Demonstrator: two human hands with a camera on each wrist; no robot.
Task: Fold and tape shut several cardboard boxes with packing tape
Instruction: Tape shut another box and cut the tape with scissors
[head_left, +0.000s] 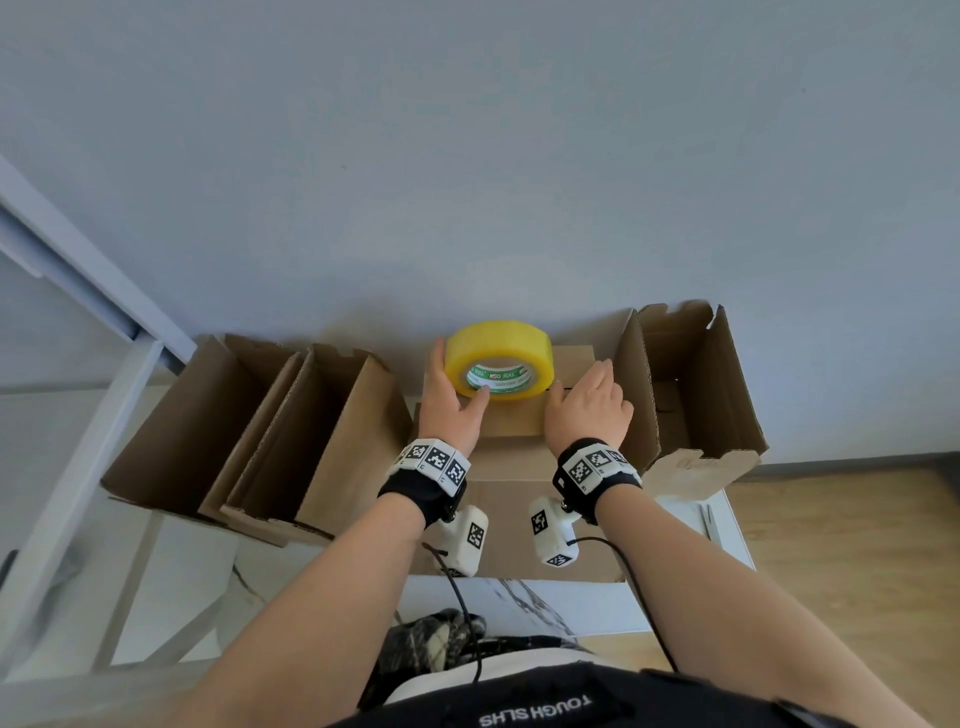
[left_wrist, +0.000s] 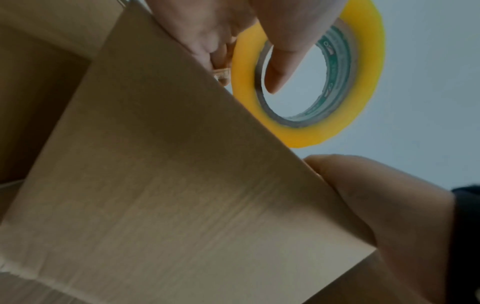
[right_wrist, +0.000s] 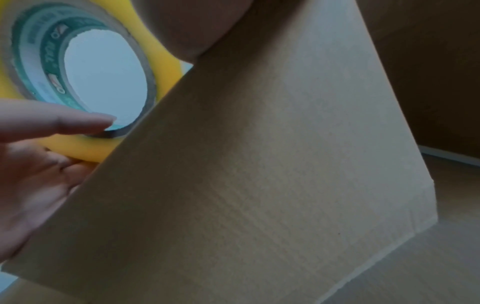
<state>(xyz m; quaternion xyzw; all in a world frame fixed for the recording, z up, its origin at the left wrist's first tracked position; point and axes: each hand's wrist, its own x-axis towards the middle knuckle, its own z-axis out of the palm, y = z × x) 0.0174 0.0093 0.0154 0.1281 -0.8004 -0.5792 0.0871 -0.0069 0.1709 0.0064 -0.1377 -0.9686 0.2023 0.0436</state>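
Taping has barely begun, as far as we can judge. Our left hand (head_left: 451, 402) has its grip round the roll of tape (head_left: 498, 359), thumb hooked into the core and fingers round the far outer edge, holding the roll on edge on top of the middle box (head_left: 511, 415). Our right hand (head_left: 587, 410) lies flat with straight fingers on that box just right of the roll, holding nothing, pressing the flaps down by the look of it. A dark slit between the flaps runs right of the roll, and we see no strip of tape laid over it yet.

Two open boxes (head_left: 291, 441) stand at the left of the bench (head_left: 727, 525) and another open box (head_left: 691, 384) at the right, all with flaps up and unsealed, so most of the work seems left.

The roll is thick and nearly full, glossy yellow, with a white and green printed core. The middle box is plain brown corrugated card, standing between the others against the far wall.
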